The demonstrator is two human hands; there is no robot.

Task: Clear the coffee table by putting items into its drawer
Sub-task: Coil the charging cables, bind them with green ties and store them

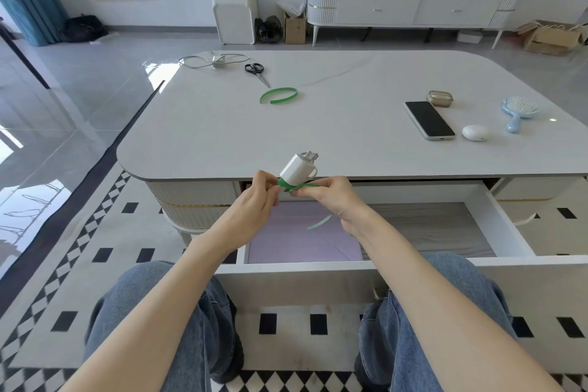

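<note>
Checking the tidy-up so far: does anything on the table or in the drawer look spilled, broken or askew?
Nothing stands out. Scissors, phone and hairbrush lie flat on the coffee table; the drawer stands open; the left hand and right hand pinch a green strap under the charger.

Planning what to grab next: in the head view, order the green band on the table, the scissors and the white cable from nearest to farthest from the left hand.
From the left hand:
1. Green band, mid-table, just ahead.
2. Scissors, behind the band.
3. White cable, far left corner.
</note>
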